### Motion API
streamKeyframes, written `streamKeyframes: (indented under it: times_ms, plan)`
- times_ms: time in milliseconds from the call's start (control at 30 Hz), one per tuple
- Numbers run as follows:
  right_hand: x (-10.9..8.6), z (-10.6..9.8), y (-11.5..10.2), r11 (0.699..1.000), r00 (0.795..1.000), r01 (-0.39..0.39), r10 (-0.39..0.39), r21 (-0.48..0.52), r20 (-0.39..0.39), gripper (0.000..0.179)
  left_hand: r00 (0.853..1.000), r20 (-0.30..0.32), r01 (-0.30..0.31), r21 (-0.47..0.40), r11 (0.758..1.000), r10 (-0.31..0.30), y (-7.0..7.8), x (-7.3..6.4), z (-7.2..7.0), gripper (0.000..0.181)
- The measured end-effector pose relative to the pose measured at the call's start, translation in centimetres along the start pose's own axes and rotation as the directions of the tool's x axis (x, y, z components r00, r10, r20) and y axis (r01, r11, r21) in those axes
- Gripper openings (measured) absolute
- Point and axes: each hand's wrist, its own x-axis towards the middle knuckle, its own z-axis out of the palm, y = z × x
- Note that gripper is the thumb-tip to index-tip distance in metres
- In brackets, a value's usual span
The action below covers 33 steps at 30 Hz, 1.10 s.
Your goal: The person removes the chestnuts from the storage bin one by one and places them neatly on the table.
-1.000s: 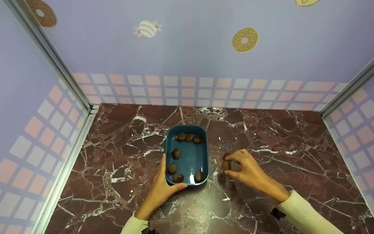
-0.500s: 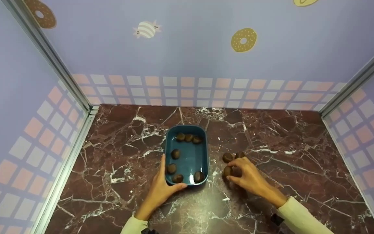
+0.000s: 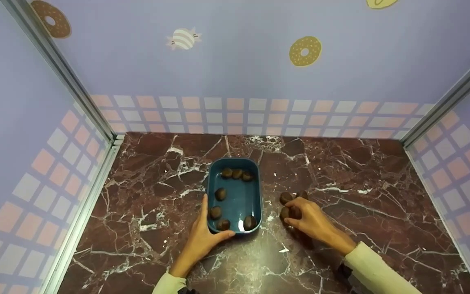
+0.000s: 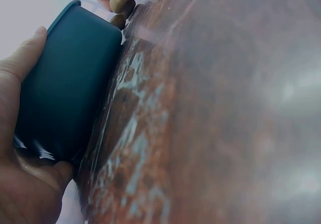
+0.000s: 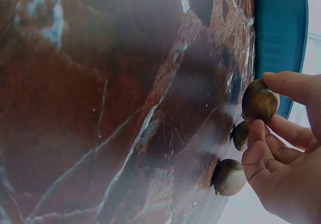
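Note:
A deep teal dish (image 3: 241,196) with rounded corners stands on the marbled table, several brown chestnuts (image 3: 220,194) lying inside. My left hand (image 3: 202,234) holds its near left corner, thumb along the near side and fingers along the left wall. The left wrist view shows the dish's outer wall (image 4: 70,78) between thumb and fingers. To the right of the dish, my right hand (image 3: 314,220) pinches a chestnut (image 5: 261,101) between thumb and fingertips, low over the table. Beside its fingers sit a loose chestnut (image 3: 286,198) and another chestnut (image 3: 301,195), partly hidden by the hand.
Dark red marble with white veins covers the tabletop (image 3: 361,171). A lilac back wall (image 3: 235,73) with pink and white squares closes the far side. Side panels with metal corner posts (image 3: 67,77) stand left and right.
My right hand has shifted slightly toward me, uncovering chestnuts behind its fingers, and another chestnut now shows between thumb and index finger. The left hand and dish have stayed put.

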Motion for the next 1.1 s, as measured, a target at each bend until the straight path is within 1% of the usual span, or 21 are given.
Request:
streamKeyframes:
  times_ms: [167, 367, 567, 700, 900, 1000, 1100]
  plan:
    - [0.0, 0.1, 0.3, 1.0, 1.0, 0.002, -0.002, -0.003, -0.004, 0.036, 1.0, -0.015, -0.001, 0.021, 1.0, 0.002, 0.0, 0.0, 0.1, 0.143]
    - [-0.1, 0.2, 0.6, 1.0, 1.0, -0.006, 0.006, -0.013, 0.003, 0.034, 0.999, -0.032, -0.007, 0.041, 0.999, 0.008, 0.0, 0.0, 0.1, 0.143]
    - [-0.1, 0.3, 0.6, 1.0, 1.0, 0.0, 0.0, -0.026, 0.001, 0.034, 0.999, -0.031, -0.015, 0.035, 0.999, 0.016, 0.0, -0.1, 0.1, 0.143]
    - [0.1, 0.2, 0.4, 0.999, 1.0, 0.022, -0.023, -0.024, -0.009, 0.033, 1.0, -0.026, -0.014, 0.027, 1.0, 0.015, 0.0, -0.1, 0.1, 0.143]
    - [0.7, -0.4, -0.7, 0.999, 0.998, 0.052, -0.052, -0.016, -0.02, 0.033, 1.0, -0.008, -0.01, 0.019, 1.0, 0.01, 0.0, -0.1, 0.0, 0.142]
    - [1.1, -0.8, -1.4, 0.996, 0.995, 0.093, -0.093, -0.004, -0.017, 0.031, 1.0, 0.001, -0.013, 0.014, 1.0, 0.013, -0.1, -0.1, 0.0, 0.142]
    - [1.7, -1.0, -2.3, 0.989, 0.989, 0.147, -0.147, -0.002, -0.014, 0.028, 1.0, -0.002, -0.015, 0.02, 1.0, 0.015, -0.1, -0.1, 0.0, 0.142]
